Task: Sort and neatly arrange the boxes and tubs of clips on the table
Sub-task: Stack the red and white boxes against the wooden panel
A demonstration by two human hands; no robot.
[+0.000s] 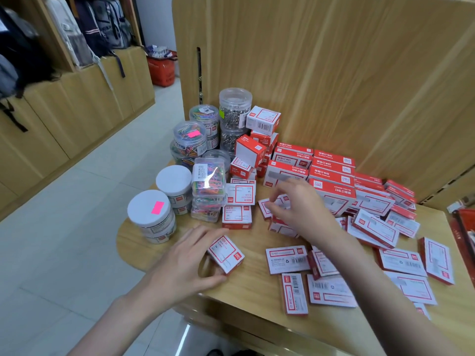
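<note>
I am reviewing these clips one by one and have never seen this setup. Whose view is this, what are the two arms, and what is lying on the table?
There is no machine here. The single picture comes from a camera worn on a person's head, looking forward and down, so the two arms are that person's own. The left hand holds a small red-and-white box near the front edge of the wooden table. The right hand reaches into loose red-and-white boxes farther back and pinches one small box. Behind them stand stacked larger red boxes. To the left are clear tubs of coloured clips, taller clear tubs of silver clips and two white-lidded tubs.
</note>
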